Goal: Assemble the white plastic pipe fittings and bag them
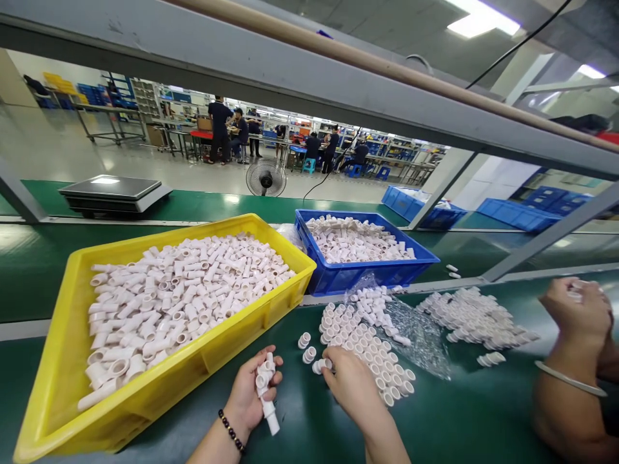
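White plastic pipe fittings point(265, 380) lie across the palm of my left hand point(244, 394), whose fingers curl round them. My right hand point(356, 381) reaches over the green table, its thumb and fingertips pinching a short white pipe fitting point(320, 366). Two more short fittings point(309, 354) stand just beyond it. Right beside that hand, a close-packed group of upright fittings point(382, 361) spreads over the table. A yellow bin point(193, 377) heaped with white tubular fittings point(193, 283) stands left of and beyond my left hand.
A blue bin point(362, 270) of fittings sits behind, with loose fittings on a clear plastic bag point(425, 348) before it. Another person's hands point(580, 309) work at the right, near a second group of fittings point(474, 316). A scale point(113, 190) and a slanting frame post point(551, 238) stand farther back.
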